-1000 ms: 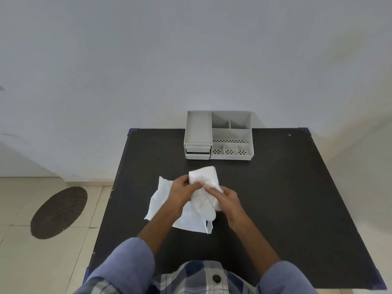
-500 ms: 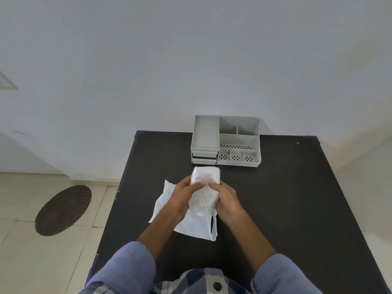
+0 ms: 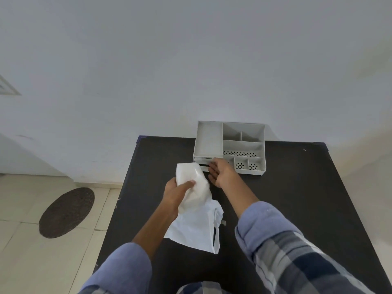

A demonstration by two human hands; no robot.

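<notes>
Our left hand (image 3: 176, 193) gripped the crumpled white soft bundle (image 3: 192, 183), holding it above the black worktop (image 3: 297, 198). Our right hand (image 3: 220, 172) was apart from it, fingers loosely spread at the drawer front of the grey plastic compartment organiser (image 3: 209, 141); we couldn't tell if it touched. A flat white cloth (image 3: 195, 228) lay below the bundle.

rolled cloth (image 3: 188, 172): 1 | flat cloth (image 3: 195, 230): 1 | organizer (image 3: 209, 141): 1 | table (image 3: 297, 198): 1 | floor mat (image 3: 66, 212): 1
</notes>
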